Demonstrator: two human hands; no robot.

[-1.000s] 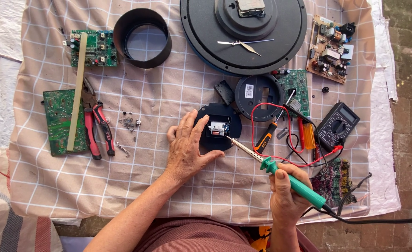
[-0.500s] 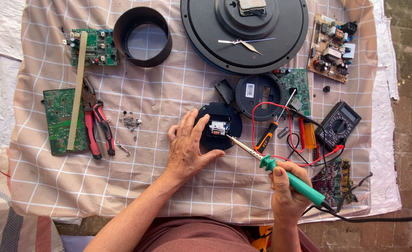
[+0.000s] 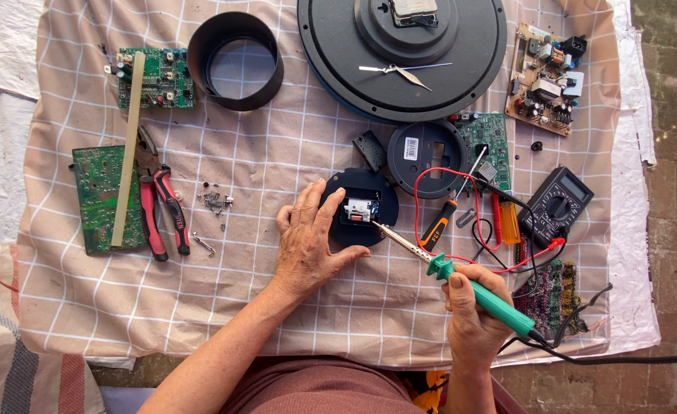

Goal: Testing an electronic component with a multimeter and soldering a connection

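On the left side of the checked beige cloth [image 3: 200, 291] lie two green circuit boards [image 3: 100, 195], a pale flat wooden stick [image 3: 130, 165] across them, and red-handled pliers [image 3: 162, 207]; just to the right of these is a small heap of loose metal screws [image 3: 214, 201], with no dish or box to keep them. Further up stands a black plastic ring [image 3: 235, 61], open at both ends, and inside it only the cloth shows. The left hand [image 3: 308, 245] lies flat, fingers spread, pressing on the left edge of the small round black plastic module [image 3: 361, 207], which sits on the cloth near the middle. This module looks light and stiff, so I think it slides easily on the cloth; the rim is the safe place to hold it, because the little white and blue board in its open centre seems delicate and becomes hot. The right hand [image 3: 472, 314] is closed around the green handle of the soldering iron [image 3: 446, 268], and the metal tip touches that little board. The iron should be held only by the handle. To the right lie an orange-and-black screwdriver [image 3: 439, 226], a second round black cover [image 3: 426, 157], red and black wires [image 3: 476, 253] and a black multimeter [image 3: 557, 205]. Above rests a large round black clock back [image 3: 400, 54].
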